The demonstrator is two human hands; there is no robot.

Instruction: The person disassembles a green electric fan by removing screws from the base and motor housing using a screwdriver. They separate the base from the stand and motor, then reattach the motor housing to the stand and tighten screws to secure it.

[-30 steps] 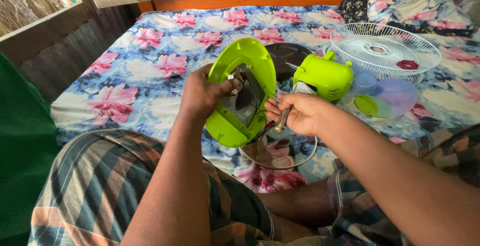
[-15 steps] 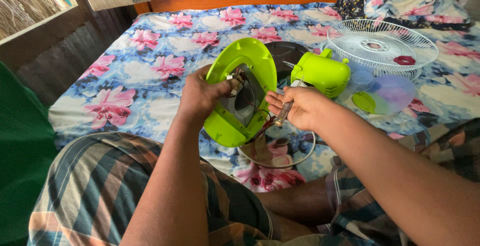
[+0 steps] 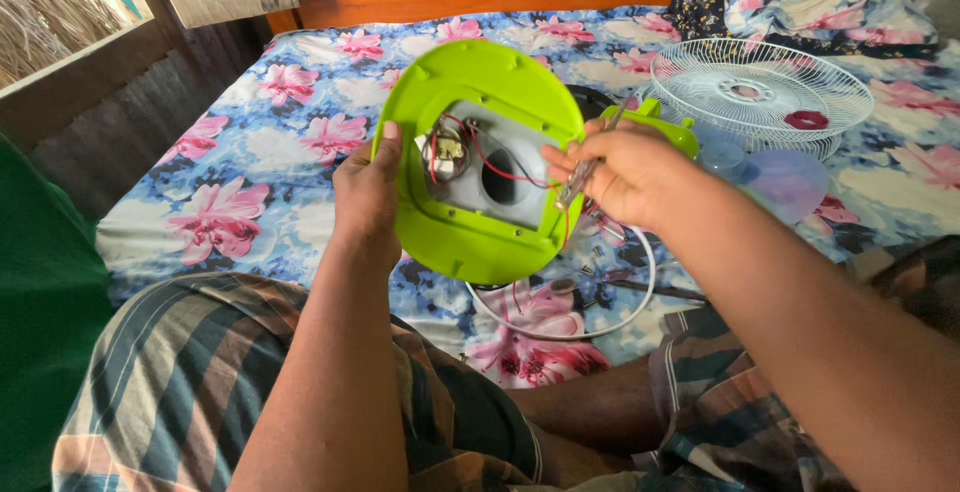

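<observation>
My left hand (image 3: 366, 195) grips the left rim of a lime-green round fan base (image 3: 478, 242), held upright with its open underside facing me. Inside it I see a grey cavity with red and white wires (image 3: 478, 149) and a small switch part. My right hand (image 3: 618, 167) holds a thin screwdriver (image 3: 585, 166) with a clear handle against the base's right edge, its tip pointing down toward the cavity.
A white wire fan grille (image 3: 760, 92) lies at the back right on the floral bedsheet (image 3: 240, 182). Beside it lie translucent fan blades (image 3: 785, 180) and a green motor housing (image 3: 680, 134). A white ring (image 3: 560, 324) rests below the base. My checked-cloth legs fill the foreground.
The green base has turned so its open underside faces me squarely and sits higher. My right hand with the screwdriver has shifted to the base's right edge.
</observation>
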